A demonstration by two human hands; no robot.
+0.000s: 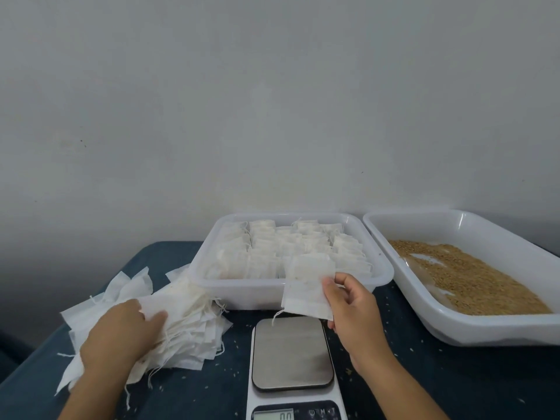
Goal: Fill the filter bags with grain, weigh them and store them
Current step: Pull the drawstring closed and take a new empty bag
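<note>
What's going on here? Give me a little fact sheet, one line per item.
left hand: rests on the pile of empty bags
right hand: pinches one flat filter bag above the scale
scale: plate bare
middle tray: rows of bags
right tray: loose grain, partly covering the bottom
table: dark cloth, scattered grains

The scene was lit softly and evenly, somewhat dim, with a cool grey cast. The wall (272,101) was darkened toward the near left, where a vague shadow was thrown. A faint highlight was seen on the grain tray (460,221) rim. Straight edges were bowed by wide-angle distortion. Slight softness was noted throughout.
</note>
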